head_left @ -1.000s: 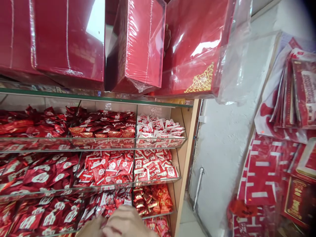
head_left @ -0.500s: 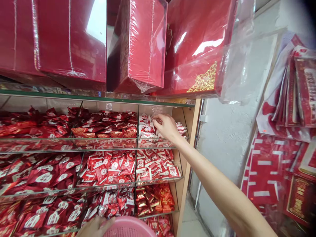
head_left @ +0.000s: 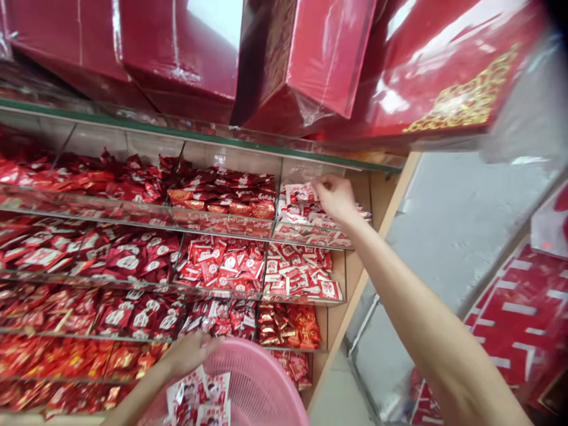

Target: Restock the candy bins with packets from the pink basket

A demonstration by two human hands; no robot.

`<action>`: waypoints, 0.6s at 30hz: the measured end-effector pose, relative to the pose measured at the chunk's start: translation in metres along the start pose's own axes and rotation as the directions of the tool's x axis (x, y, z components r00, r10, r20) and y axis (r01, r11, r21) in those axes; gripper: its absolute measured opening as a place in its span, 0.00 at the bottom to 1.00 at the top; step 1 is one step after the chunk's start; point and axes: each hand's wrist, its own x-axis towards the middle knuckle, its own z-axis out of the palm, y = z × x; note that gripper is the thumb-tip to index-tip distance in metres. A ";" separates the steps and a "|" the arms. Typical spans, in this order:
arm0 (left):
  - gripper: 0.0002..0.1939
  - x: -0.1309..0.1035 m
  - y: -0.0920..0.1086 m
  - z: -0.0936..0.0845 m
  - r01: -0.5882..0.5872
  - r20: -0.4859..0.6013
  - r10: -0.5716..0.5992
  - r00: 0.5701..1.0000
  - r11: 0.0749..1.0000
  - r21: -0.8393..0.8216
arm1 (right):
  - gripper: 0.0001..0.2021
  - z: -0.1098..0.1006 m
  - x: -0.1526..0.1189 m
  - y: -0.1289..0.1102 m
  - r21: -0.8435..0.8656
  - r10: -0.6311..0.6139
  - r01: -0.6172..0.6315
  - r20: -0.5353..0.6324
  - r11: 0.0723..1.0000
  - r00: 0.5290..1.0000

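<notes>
My right hand (head_left: 336, 195) reaches into the top right shelf compartment, its fingers pinched at a red-and-white packet (head_left: 300, 192) above a pile of similar packets. Down at the bottom, my left hand (head_left: 193, 353) grips the rim of a pink plastic basket (head_left: 266, 378). Several white-and-red packets (head_left: 199, 399) lie inside the basket, on its left side. Clear dividers and a clear front strip (head_left: 310, 235) bound the compartment around my right hand.
Large red boxes (head_left: 328, 53) in clear wrap stand on the glass shelf edge (head_left: 248, 144) above. Lower compartments hold red wrapped packets (head_left: 228, 263). A wooden side panel (head_left: 350, 313) and red hanging decorations (head_left: 519, 319) are at the right.
The view has tilted and shifted lower and left. More of the basket and my left hand shows, with packets now visible inside. My right hand is still in the same compartment, now with a packet at its fingertips.
</notes>
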 end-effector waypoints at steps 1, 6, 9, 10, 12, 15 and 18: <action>0.30 -0.002 0.002 -0.001 -0.006 -0.005 0.006 1.000 1.000 0.010 | 0.09 -0.003 -0.005 -0.003 0.045 -0.015 0.017 -0.032 0.999 0.999; 0.32 -0.007 0.008 -0.008 -0.007 0.027 0.006 1.000 0.999 0.040 | 0.06 -0.015 -0.076 -0.036 0.231 -0.047 0.042 0.017 0.972 0.999; 0.32 -0.007 0.011 -0.009 0.020 0.057 -0.022 0.998 0.999 0.042 | 0.06 -0.004 -0.147 -0.053 0.348 -0.019 -0.112 0.353 0.931 0.936; 0.31 -0.007 0.011 -0.009 0.029 0.062 -0.031 0.998 0.999 0.038 | 0.08 0.004 -0.173 -0.054 0.360 -0.011 -0.185 0.478 0.915 0.879; 0.31 -0.006 0.012 -0.009 0.038 0.064 -0.041 0.997 0.999 0.033 | 0.09 0.026 -0.222 -0.048 0.329 0.012 -0.308 0.666 0.893 0.746; 0.34 -0.006 0.010 -0.007 0.030 0.044 -0.032 0.999 0.999 0.045 | 0.10 0.063 -0.286 -0.026 0.265 0.067 -0.414 0.771 0.871 0.633; 0.35 -0.008 0.006 -0.006 0.006 0.030 -0.008 1.000 0.998 0.065 | 0.09 0.089 -0.329 -0.002 0.162 0.182 -0.578 0.852 0.800 0.491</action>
